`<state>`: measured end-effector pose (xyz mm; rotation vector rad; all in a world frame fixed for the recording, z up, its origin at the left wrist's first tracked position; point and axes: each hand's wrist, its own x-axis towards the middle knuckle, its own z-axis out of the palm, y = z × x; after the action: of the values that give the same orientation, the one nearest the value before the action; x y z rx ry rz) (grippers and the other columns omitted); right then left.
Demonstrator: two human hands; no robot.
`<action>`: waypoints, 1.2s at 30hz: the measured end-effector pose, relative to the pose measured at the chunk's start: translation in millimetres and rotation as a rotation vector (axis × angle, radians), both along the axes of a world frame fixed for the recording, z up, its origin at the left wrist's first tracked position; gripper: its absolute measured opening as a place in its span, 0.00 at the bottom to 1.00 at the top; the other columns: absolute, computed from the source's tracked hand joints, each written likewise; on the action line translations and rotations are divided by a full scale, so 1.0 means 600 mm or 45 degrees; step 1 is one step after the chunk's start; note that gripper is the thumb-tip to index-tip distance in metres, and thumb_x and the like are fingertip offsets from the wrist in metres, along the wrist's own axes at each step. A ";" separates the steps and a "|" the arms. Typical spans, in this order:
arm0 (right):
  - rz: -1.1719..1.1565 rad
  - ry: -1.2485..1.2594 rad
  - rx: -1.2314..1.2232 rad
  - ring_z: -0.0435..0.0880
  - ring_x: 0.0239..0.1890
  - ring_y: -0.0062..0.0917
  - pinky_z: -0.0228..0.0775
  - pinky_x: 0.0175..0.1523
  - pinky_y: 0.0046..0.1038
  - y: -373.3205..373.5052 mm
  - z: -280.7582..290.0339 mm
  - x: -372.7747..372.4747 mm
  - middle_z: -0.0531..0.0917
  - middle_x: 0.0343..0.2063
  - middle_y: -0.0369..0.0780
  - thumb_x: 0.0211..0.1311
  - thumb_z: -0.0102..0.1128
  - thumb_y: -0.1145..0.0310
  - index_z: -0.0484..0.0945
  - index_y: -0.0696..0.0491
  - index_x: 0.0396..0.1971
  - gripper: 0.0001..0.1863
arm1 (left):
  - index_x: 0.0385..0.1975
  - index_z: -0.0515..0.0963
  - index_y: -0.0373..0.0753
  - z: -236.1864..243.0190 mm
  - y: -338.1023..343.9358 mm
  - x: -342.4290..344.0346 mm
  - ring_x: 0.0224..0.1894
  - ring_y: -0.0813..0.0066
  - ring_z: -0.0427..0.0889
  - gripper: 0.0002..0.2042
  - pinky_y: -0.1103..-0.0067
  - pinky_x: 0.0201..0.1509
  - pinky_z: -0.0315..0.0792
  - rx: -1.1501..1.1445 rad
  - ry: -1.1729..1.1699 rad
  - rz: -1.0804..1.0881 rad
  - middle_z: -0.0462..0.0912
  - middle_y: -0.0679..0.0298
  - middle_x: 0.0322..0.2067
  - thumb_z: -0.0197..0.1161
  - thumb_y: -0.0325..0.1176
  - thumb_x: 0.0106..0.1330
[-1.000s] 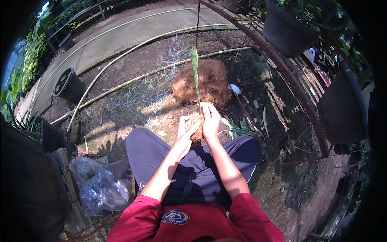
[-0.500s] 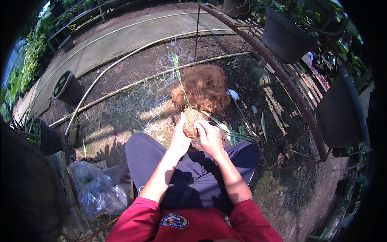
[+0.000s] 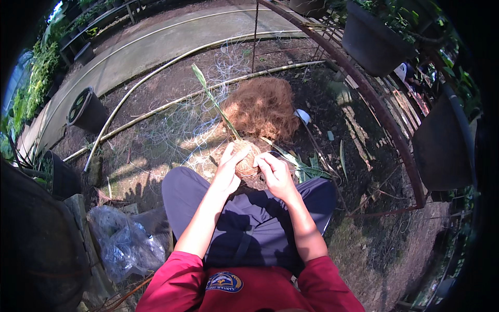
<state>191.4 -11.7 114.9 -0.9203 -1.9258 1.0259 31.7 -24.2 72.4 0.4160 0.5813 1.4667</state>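
Observation:
A ball of brown coconut fibre (image 3: 246,162) sits between my hands above my crossed legs. Out of its top rises a plant with a long green leaf (image 3: 207,92), leaning to the far left. My left hand (image 3: 227,170) grips the ball from its left, its fingers laid over the fibre. At the ball's right side my right hand (image 3: 274,173) has thumb and forefinger pinched together; whatever is between them is too small to make out. Just beyond the ball lies a heap of loose brown coconut fibre (image 3: 262,108).
Tangled pale string (image 3: 179,127) spreads over the soil left of the heap. Cut green leaves (image 3: 312,169) lie to the right. A rusty metal frame (image 3: 382,117) with large pots (image 3: 375,44) stands at right. Clear plastic bags (image 3: 125,244) lie by my left knee.
The fibre ball has turned, and its leaf now leans further left. My left hand has shifted its fingers over the ball. My right hand has moved slightly to the right.

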 end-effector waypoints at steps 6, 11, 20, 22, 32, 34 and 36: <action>0.090 -0.322 0.068 0.84 0.30 0.42 0.73 0.34 0.30 -0.029 -0.013 0.005 0.82 0.28 0.49 0.64 0.51 0.73 0.79 0.57 0.40 0.09 | 0.55 0.68 0.41 -0.005 0.010 0.000 0.48 0.66 0.81 0.18 0.68 0.45 0.81 -0.137 -0.113 0.144 0.78 0.60 0.46 0.60 0.36 0.69; 0.183 -0.226 -0.181 0.86 0.34 0.37 0.75 0.41 0.32 -0.025 -0.042 0.023 0.83 0.30 0.47 0.65 0.50 0.72 0.78 0.57 0.41 0.10 | 0.58 0.67 0.42 0.004 0.011 -0.018 0.55 0.62 0.77 0.20 0.60 0.57 0.75 -0.324 -0.366 -0.089 0.77 0.56 0.51 0.58 0.41 0.70; 0.452 -0.005 -0.605 0.75 0.30 0.17 0.69 0.39 0.22 0.000 -0.055 0.040 0.79 0.26 0.33 0.71 0.50 0.64 0.79 0.58 0.37 0.13 | 0.60 0.67 0.43 0.004 0.001 -0.023 0.55 0.59 0.77 0.24 0.58 0.60 0.72 -0.339 -0.145 -0.190 0.77 0.56 0.53 0.58 0.47 0.70; 0.505 0.141 -0.876 0.59 0.17 0.08 0.50 0.21 0.16 0.005 -0.074 0.041 0.66 0.16 0.27 0.70 0.54 0.61 0.78 0.53 0.32 0.12 | 0.61 0.66 0.43 0.015 0.002 -0.024 0.56 0.61 0.76 0.24 0.60 0.61 0.71 -0.338 -0.109 -0.239 0.76 0.56 0.54 0.57 0.47 0.70; 0.367 0.736 -1.482 0.57 0.16 0.10 0.50 0.19 0.16 0.071 -0.107 0.053 0.63 0.17 0.25 0.70 0.49 0.69 0.76 0.55 0.37 0.07 | 0.60 0.67 0.35 0.005 -0.026 -0.031 0.55 0.68 0.78 0.21 0.72 0.59 0.74 -0.136 -0.084 -0.531 0.76 0.57 0.55 0.58 0.37 0.71; 0.162 0.593 -1.355 0.55 0.17 0.09 0.49 0.21 0.17 0.076 -0.094 0.028 0.64 0.17 0.24 0.69 0.51 0.69 0.77 0.54 0.35 0.07 | 0.60 0.66 0.35 -0.002 -0.031 -0.021 0.55 0.69 0.78 0.22 0.72 0.58 0.75 -0.051 0.005 -0.590 0.76 0.57 0.55 0.61 0.32 0.68; 0.106 0.655 -0.955 0.56 0.17 0.09 0.48 0.22 0.16 0.080 -0.090 0.004 0.64 0.17 0.24 0.69 0.51 0.68 0.77 0.54 0.35 0.08 | 0.62 0.64 0.36 0.013 -0.041 0.001 0.53 0.72 0.78 0.28 0.72 0.58 0.75 -0.064 0.174 -0.501 0.75 0.58 0.55 0.65 0.23 0.62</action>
<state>194.0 36.6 61.1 -0.8423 -1.1538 1.8838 32.3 -49.0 80.4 0.5599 0.6050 1.0508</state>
